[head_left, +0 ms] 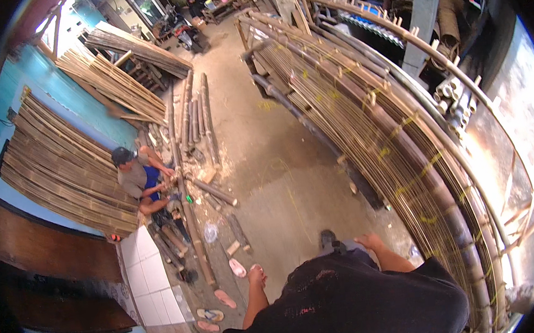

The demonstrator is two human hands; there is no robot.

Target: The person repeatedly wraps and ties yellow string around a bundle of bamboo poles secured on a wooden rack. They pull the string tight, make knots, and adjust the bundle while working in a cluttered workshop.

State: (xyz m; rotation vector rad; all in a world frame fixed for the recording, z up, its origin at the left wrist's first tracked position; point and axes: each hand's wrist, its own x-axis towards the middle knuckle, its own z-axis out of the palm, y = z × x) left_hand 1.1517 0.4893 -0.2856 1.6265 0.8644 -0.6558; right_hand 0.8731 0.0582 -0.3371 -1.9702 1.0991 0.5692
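My left hand (258, 275) hangs beside my body with its fingers curled in; anything inside them is hidden or too small to make out. It is nearest to a pair of pink slippers (237, 267) on the floor. On the other side, my right hand (369, 241) is held out low with its fingers loosely extended and nothing visible in it. That hand is apart from the long rack of thin bamboo strips (398, 188), which are tied with yellow cord between dark poles. One dark shoe (328, 238) shows ahead of my black shirt.
To the left a person (136, 175) in a cap sits working at a long bamboo pole (192, 227). Bamboo offcuts (237, 231) and shavings lie around. Bamboo slats (63, 174) lean on the blue wall. A motorbike (188, 37) stands far back on the concrete floor (279, 159).
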